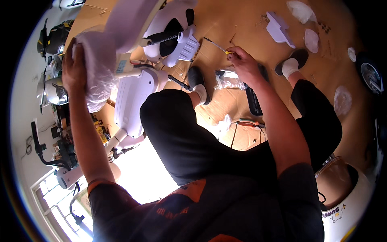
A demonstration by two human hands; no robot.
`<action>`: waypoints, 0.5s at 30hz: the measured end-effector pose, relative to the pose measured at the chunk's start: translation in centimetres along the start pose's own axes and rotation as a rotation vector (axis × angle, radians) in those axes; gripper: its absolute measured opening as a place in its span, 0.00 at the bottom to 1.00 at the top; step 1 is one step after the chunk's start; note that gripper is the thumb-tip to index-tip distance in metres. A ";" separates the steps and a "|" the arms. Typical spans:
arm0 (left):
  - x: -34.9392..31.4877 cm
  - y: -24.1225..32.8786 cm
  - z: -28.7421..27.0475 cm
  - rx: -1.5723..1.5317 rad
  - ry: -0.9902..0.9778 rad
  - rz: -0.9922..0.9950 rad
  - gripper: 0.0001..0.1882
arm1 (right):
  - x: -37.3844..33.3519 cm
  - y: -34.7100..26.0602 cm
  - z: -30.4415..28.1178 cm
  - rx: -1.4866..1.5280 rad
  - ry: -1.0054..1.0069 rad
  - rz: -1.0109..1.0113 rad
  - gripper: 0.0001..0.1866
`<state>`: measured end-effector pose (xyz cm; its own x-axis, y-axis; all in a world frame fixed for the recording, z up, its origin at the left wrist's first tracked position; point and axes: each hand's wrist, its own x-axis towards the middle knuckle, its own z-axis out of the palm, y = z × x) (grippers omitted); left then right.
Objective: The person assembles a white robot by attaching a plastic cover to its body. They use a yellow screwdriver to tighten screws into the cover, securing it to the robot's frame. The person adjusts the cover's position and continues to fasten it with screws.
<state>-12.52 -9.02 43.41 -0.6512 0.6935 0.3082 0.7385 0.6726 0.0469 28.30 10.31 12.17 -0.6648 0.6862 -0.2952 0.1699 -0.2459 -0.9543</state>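
Note:
My left hand (75,69) lies along the side of a bulky part wrapped in clear plastic (96,60), fingers stretched out against it. That part belongs to a pale lilac scooter-like vehicle (137,99) tipped over at my left. In my right hand (243,64), closed around its yellow handle, is a screwdriver (217,45). Its thin shaft points up and left, apart from the vehicle. A black coil-spring shock absorber (163,37) and a ribbed lilac footrest-like panel (181,46) show left of the screwdriver's tip.
Brown cardboard (242,24) covers the floor. A loose lilac panel (279,30) and several plastic bags (301,12) lie beyond my right foot. Orange-handled pliers (249,123) and a long black part (252,99) lie between my legs. More scooters stand at the left; a wheel (369,72) is at the right.

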 end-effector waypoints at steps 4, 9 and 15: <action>1.1 0.6 -1.4 -0.048 -0.074 -0.023 0.37 | 0.0 2.3 0.9 -0.015 -0.016 0.119 0.12; 2.1 1.0 -0.9 0.002 -0.101 -0.200 0.38 | 1.4 6.7 0.1 -0.065 0.006 0.112 0.12; 3.4 -2.5 0.5 -0.260 -0.158 -0.146 0.29 | 3.3 11.9 0.1 -0.043 0.012 0.137 0.13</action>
<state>-16.72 -8.21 43.83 -0.7576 0.6395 0.1304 0.6419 0.6939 0.3264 28.05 9.57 -0.18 -0.6248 0.6563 -0.4229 0.2893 -0.3084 -0.9062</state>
